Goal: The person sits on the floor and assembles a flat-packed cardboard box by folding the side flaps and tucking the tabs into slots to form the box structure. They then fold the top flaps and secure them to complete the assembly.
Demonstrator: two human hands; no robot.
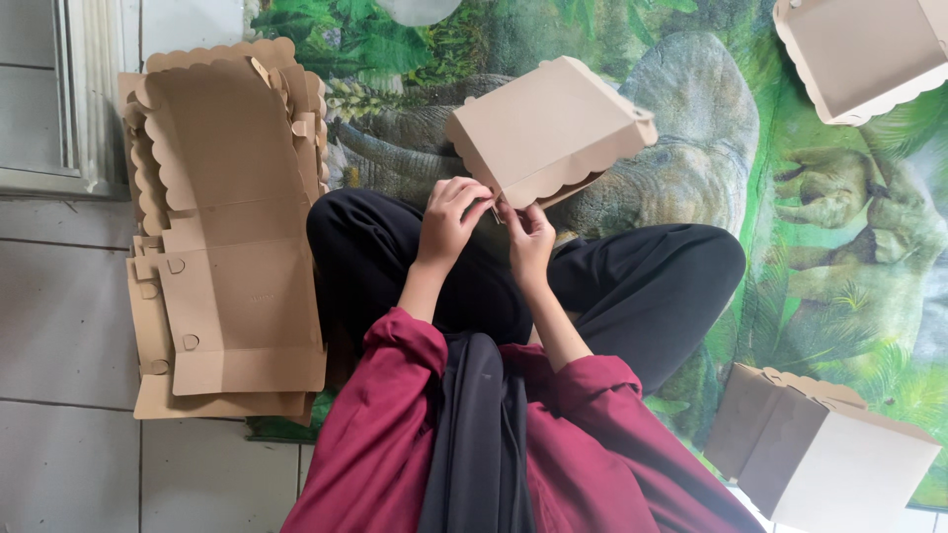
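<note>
Box (548, 128) of brown cardboard, half folded, scalloped edge along its lower rim, held up in front of the person above the crossed legs (632, 286) in black trousers. Lower left corner of it is where both hands meet. Left hand (449, 222) has fingers closed on that corner from the left, thumb side toward the flap; right hand (528, 237) pinches the same corner from below, fingers curled narrow on the cardboard edge. Both hands touching each other or nearly so at the fold; exact flap being worked is hidden by the fingers. Forearms bare, dark red sleeves (395, 395) pushed up, black cloth (479, 434) hanging down the middle of the chest. Person sits on a green mat (810, 247) printed with jungle plants and large animals. To the person's left, on the tiled floor (59, 316), a stack of flat unfolded box blanks (227, 237) with scalloped ends and tab slots, partly overlapping the mat edge. Top right, one open assembled box (864, 54) lying on the mat, inside facing up. Bottom right, another assembled box (820, 454), closed, tilted, near the person's right knee.
</note>
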